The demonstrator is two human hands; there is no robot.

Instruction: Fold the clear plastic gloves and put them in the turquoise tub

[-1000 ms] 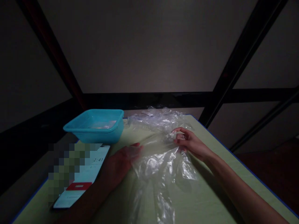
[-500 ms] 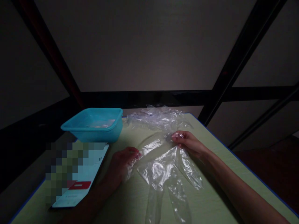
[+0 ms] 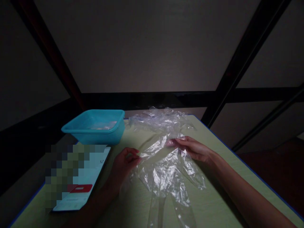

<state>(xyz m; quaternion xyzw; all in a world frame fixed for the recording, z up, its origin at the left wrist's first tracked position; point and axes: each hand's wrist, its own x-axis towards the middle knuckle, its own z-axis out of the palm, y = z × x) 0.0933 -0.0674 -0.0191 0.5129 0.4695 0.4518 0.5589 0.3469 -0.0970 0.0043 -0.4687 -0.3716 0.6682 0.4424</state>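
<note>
left hand (image 3: 125, 161) + right hand (image 3: 194, 148): pinching clear plastic glove (image 3: 165, 174) | phone screen (image 3: 91, 174): writing (image 3: 102, 161) illegible

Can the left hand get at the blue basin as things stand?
Probably yes: only bare tabletop shows between the left hand and the blue basin, though its fingertips pinch clear plastic, which would need releasing first.

Between our left hand (image 3: 128, 161) and right hand (image 3: 190, 147) we hold a clear plastic glove (image 3: 166, 172), near a blue basket (image 3: 102, 136) on the green table (image 3: 213, 186)
</note>
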